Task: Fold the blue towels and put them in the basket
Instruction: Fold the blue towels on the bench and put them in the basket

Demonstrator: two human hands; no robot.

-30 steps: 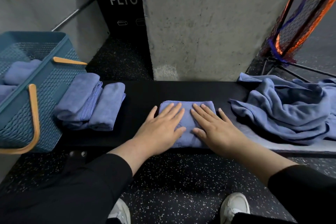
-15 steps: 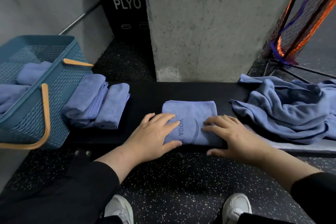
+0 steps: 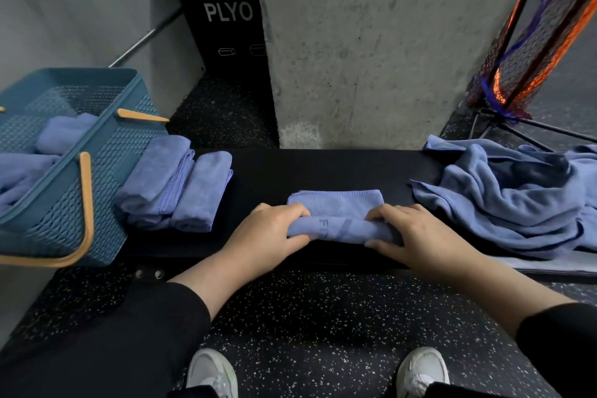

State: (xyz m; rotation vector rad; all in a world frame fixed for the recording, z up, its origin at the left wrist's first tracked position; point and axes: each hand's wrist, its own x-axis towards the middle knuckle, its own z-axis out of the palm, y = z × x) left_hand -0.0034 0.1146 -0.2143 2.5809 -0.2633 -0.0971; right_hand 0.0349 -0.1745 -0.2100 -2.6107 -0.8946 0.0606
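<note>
A small folded blue towel [image 3: 337, 216] lies at the middle of the black bench [image 3: 323, 171]. My left hand [image 3: 271, 229] grips its near left end and my right hand [image 3: 410, 233] grips its near right end, the near edge lifted and rolled over toward the far edge. Two folded blue towels [image 3: 181, 184] lie side by side on the bench's left part. Beside them stands the teal basket [image 3: 106, 171] with tan handles, holding more folded blue towels [image 3: 61, 136]. A heap of unfolded blue towels [image 3: 517, 200] covers the bench's right end.
A concrete pillar [image 3: 371, 42] and a black PLYO box [image 3: 226, 16] stand behind the bench. An orange and black net on a frame [image 3: 533, 32] leans at the far right. My white shoes [image 3: 420, 371] are on the speckled floor below.
My hands went from pressing flat on the towel to sliding to its near corners, then curled around the near edge and rolled it up toward the far side.
</note>
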